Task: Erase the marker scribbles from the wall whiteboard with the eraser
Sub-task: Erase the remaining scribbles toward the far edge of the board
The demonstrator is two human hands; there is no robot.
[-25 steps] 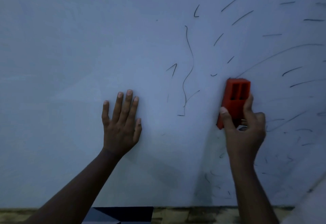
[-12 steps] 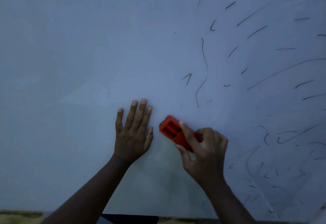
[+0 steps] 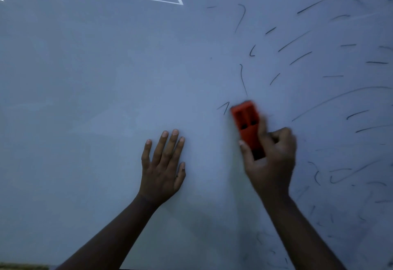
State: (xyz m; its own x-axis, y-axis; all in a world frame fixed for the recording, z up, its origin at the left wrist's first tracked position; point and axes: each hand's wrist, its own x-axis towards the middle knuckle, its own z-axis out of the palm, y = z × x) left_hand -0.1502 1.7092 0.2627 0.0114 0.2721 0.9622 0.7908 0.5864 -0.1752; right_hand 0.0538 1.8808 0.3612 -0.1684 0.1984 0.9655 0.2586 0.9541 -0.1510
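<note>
Against the whiteboard (image 3: 106, 99), just right of centre, the orange eraser (image 3: 246, 125) stands nearly upright, its lower half gripped by the right hand (image 3: 270, 159), thumb on its left edge and fingers curled over the right. Half a second ago it lay lower and tilted, close beside the left hand (image 3: 163, 167); now it sits higher, below a curved scribble (image 3: 242, 78). The left hand presses flat, fingers spread.

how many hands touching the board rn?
1 directly. The left hand lies flat on the whiteboard, fingers straight, left of the eraser. The right hand grips the eraser, which is against the board; any board contact by its fingers is blurred.
</note>
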